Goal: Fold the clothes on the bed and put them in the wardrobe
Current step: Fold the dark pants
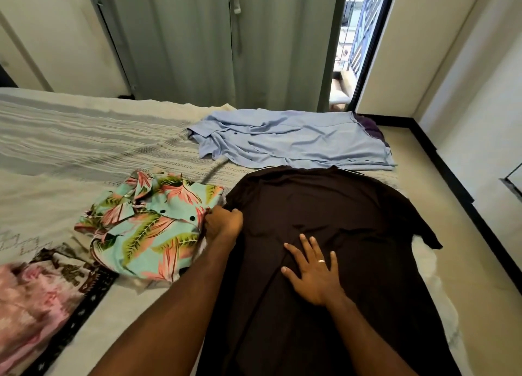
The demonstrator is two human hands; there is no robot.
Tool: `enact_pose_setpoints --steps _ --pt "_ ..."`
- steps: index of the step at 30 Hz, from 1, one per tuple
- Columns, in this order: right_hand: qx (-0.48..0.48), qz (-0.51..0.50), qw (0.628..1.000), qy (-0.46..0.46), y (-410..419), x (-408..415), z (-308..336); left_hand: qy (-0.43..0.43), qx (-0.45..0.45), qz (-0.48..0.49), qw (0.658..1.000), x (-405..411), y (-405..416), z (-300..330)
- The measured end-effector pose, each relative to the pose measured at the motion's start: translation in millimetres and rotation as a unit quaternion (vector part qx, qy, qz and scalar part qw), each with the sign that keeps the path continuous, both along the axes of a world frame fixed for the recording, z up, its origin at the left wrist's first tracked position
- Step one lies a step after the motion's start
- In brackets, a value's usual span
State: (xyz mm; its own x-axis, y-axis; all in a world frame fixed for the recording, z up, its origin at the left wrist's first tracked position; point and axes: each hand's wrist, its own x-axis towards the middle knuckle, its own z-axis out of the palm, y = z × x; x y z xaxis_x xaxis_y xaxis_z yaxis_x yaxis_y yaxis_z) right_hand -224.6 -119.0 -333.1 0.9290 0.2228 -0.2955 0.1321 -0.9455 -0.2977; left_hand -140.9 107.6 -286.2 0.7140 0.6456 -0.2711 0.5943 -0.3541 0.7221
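We have the dark brown shirt (324, 206) spread flat on the bed (70, 138), filling the centre of our view and running down toward six o'clock. Our left hand (224, 223) sits at the shirt's nine o'clock edge, fingers curled tight around a bunch of the fabric there. Our right hand (313, 271) lies on the middle of the shirt, fingers straight and spread, palm pressing down on the cloth.

Just beside the left hand, at nine o'clock, a leaf-print shirt (144, 226) lies crumpled, touching the brown one. At twelve o'clock a light blue shirt (288, 140) lies rumpled, its near edge meeting the brown collar end. At eight o'clock, a pink patterned garment (31, 299) sits near the bed's edge. Beyond the bed, green curtains (197, 37) hang at twelve o'clock.
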Motion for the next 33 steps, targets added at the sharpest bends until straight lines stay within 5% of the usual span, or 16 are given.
enact_pose_setpoints --steps 5,14,18,23,27,33 --pt "0.002 0.003 1.000 0.005 -0.6 1.1 -0.9 -0.115 -0.007 0.005 0.993 16.5 2.2 14.6" --pt "0.010 0.005 1.000 0.016 -0.6 2.1 1.3 -0.209 0.178 -0.063 0.959 32.3 65.2 36.7" --pt "0.010 0.003 1.000 0.013 0.4 1.1 -0.1 -0.217 0.187 -0.045 0.957 34.2 103.0 35.7" --pt "0.004 0.003 1.000 0.014 -0.2 1.1 -0.4 -0.194 0.176 -0.064 0.963 36.9 111.0 30.5" --pt "0.002 0.002 1.000 0.016 -1.1 1.6 -1.7 -0.021 0.236 -0.134 0.962 55.6 107.5 21.4" --pt "0.002 0.004 1.000 0.014 -0.6 3.2 -3.2 0.062 0.342 -0.280 0.895 84.6 91.5 22.0"
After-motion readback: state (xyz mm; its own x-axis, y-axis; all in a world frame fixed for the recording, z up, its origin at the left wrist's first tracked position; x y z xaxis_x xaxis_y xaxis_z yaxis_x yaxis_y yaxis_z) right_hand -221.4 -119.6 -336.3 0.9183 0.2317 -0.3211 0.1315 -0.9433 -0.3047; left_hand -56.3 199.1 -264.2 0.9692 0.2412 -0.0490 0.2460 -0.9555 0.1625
